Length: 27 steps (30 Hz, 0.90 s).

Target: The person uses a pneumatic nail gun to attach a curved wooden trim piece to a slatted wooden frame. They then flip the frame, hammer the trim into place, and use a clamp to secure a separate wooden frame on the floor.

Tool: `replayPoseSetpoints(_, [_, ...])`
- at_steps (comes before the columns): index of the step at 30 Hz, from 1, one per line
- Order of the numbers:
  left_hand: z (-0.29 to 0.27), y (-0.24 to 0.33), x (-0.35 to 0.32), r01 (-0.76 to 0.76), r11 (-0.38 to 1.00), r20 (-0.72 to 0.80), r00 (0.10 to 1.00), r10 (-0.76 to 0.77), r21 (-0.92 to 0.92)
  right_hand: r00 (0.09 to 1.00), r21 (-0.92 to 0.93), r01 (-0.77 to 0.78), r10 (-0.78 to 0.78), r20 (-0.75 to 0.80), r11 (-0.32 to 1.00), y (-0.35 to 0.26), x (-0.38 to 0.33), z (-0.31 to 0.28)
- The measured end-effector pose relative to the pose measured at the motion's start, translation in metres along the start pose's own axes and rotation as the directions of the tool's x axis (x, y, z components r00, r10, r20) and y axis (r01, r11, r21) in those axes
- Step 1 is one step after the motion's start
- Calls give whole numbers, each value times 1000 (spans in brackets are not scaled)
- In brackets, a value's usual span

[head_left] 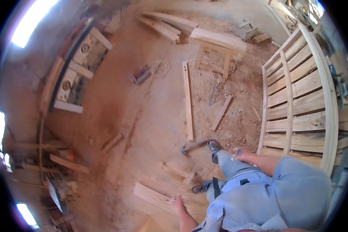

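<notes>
Pictured with left hand at a flat, pale plank on gritty, reddish floor, impossible to tell whether gripping; with right hand seemingly curled, too blurred to tell around what. Shown alongside 1 hammer, 2 dark sandals and a slatted wooden frame, partly hidden by clothing.

Place: a woodworking workshop, judging by its timber and tools.
Underfoot: a dusty, reddish-brown floor, strewn with chips toward the upper right.
Timber: a broad board at lower centre, a long narrow plank mid-frame.
Joinery: a large slatted wooden frame at right.
Tools: a power tool beside coiled pale cord, upper centre-left; a hammer-like tool, lower centre.
</notes>
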<state>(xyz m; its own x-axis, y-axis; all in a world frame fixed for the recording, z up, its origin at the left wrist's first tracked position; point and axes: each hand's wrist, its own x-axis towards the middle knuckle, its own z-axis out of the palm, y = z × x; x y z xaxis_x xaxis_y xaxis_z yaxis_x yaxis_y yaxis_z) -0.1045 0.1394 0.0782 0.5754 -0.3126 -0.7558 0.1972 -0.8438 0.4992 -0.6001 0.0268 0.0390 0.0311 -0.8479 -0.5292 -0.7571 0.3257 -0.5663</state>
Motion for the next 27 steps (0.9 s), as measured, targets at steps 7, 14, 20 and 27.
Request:
replayPoseSetpoints(7, [127, 143, -134, -479, 794, 460, 840, 289, 375, 973, 278, -167, 204, -109, 946, 25, 53, -57])
replayPoseSetpoints(14, [208, 307, -231, -527, 839, 843, 385, 376, -134, 976, 74, -189, 195, -98, 979, 64, 83, -46])
replayPoseSetpoints(20, [234, 497, -412, -381, 461, 592, -616, 520, -801, 983, 86, -153, 142, 120, 985, -51, 75, -126])
replayPoseSetpoints(27, [263, 618, -442, 2, 477, 292, -788, 542, -879, 993, 324, -33, 67, -97, 945, -119, 207, -128])
